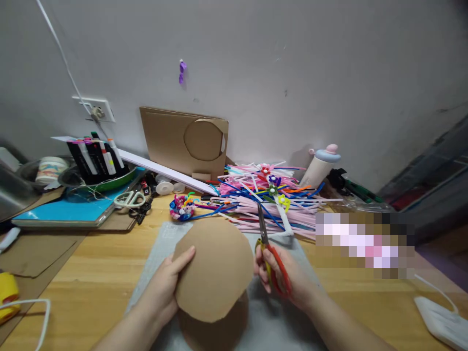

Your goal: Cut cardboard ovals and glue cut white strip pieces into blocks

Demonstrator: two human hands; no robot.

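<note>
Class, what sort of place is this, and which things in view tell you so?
Probably a home craft desk: coloured pipe cleaners, marker pens, and a cardboard disc held beside red-handled scissors.

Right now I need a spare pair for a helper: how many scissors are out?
2: red-handled pair in the right hand, white-handled pair by the blue pad; clutter may hide more.

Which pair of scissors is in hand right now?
The red-and-yellow-handled scissors in the right hand; the cream-handled pair lies by the blue board.
</note>
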